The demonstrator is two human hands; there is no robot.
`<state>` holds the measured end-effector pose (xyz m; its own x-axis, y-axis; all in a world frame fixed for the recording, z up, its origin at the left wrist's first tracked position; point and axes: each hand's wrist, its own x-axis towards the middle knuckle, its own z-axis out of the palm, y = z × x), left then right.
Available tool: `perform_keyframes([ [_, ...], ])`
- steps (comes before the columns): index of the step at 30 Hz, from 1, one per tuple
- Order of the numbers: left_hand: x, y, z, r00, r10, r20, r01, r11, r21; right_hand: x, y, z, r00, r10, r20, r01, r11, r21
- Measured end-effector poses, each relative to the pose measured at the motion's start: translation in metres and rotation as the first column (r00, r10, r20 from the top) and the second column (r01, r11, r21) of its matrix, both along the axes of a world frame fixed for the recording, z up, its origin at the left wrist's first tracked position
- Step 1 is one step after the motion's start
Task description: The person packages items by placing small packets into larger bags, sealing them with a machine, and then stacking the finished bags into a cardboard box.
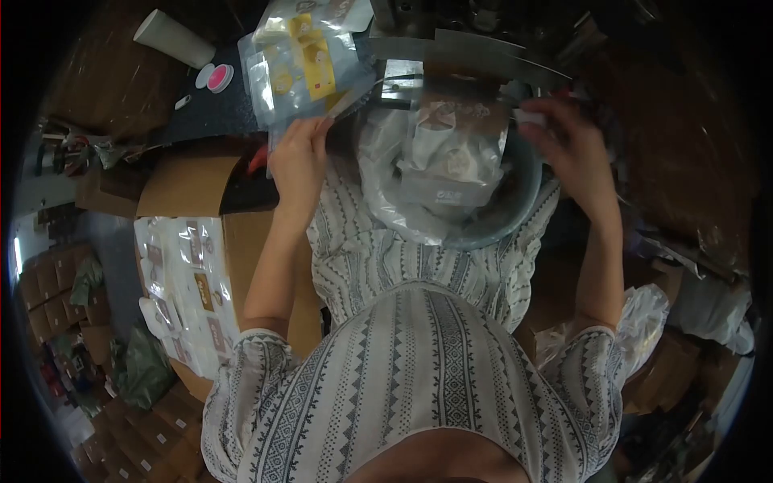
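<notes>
My left hand pinches the edge of a clear plastic bag at the near corner of a pile of printed plastic bags with yellow labels. My right hand is raised at the right rim of a grey-blue basin, its fingers curled around a small whitish piece, too blurred to name. Between the hands, a clear printed pouch hangs over the basin, apparently with pale contents. Crumpled clear plastic lines the basin, which rests on my lap.
A metal machine edge runs across the top. At left stand a white cup, a small pink-filled container and an open cardboard box beside packed printed pouches. Crumpled plastic lies at right.
</notes>
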<state>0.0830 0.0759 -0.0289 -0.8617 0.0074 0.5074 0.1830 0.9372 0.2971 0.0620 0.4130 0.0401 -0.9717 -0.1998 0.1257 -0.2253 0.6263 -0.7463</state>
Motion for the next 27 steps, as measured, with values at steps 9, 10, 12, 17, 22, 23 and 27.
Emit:
perform_keyframes([
  [9, 0.029, 0.049, 0.035, 0.929, -0.358, 0.094, 0.321, 0.906, 0.274, -0.001, -0.06, 0.01, 0.912, 0.384, -0.144, -0.371, 0.922, 0.106],
  [10, 0.027, 0.055, 0.03, 0.929, -0.357, 0.093, 0.32, 0.906, 0.278, 0.0, -0.058, 0.01, 0.917, 0.398, 0.003, -0.398, 0.917, -0.017],
  [12, 0.016, 0.067, 0.017, 0.816, -0.538, 0.211, 0.422, 0.804, 0.419, -0.003, -0.05, -0.002, 0.96, 0.28, 0.026, -0.278, 0.959, -0.053],
  [17, -0.032, 0.1, 0.0, 0.629, -0.659, 0.411, -0.06, 0.487, 0.871, -0.007, -0.012, -0.009, 0.991, 0.014, -0.134, -0.015, 1.0, -0.006],
  [22, -0.054, 0.108, 0.003, 0.605, -0.714, 0.351, -0.271, 0.23, 0.935, -0.029, 0.04, -0.03, 0.94, -0.183, -0.287, 0.29, 0.872, 0.394],
  [23, -0.053, 0.107, 0.0, 0.605, -0.712, 0.357, -0.284, 0.226, 0.932, -0.042, 0.055, -0.049, 0.941, -0.185, -0.284, 0.29, 0.873, 0.393],
  [27, -0.056, 0.069, 0.005, 0.82, -0.434, 0.373, -0.075, 0.564, 0.822, -0.063, 0.077, -0.096, 0.942, -0.13, -0.309, 0.272, 0.834, 0.48],
])
